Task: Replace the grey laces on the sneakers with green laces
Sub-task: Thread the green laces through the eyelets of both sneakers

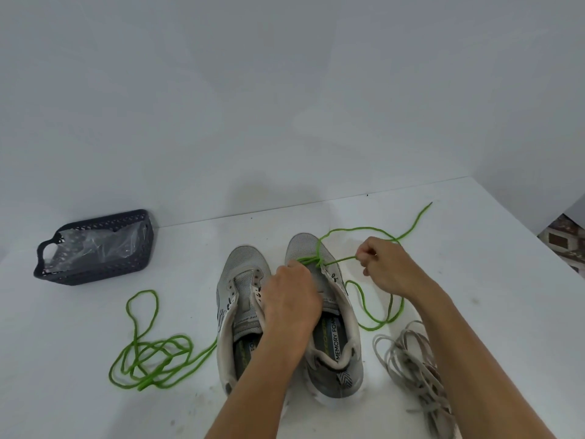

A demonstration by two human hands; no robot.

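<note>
From the head cam, the two grey sneakers sat side by side on the white table [474,248]; the left hand [289,299] was knuckles-up, fingers curled down on the right sneaker [332,312] at its eyelets; the right hand [384,264] pinched a strand of green lace [340,260] threaded through that shoe's front; the left sneaker [242,296] had no lace; a second green lace [152,359] lay coiled left, the grey laces [411,369] heaped right, a dark basket [95,248] further left.

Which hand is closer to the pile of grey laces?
The right hand. It pinches the green lace just beyond the grey laces. The left hand rests on the right sneaker, farther away.
</note>
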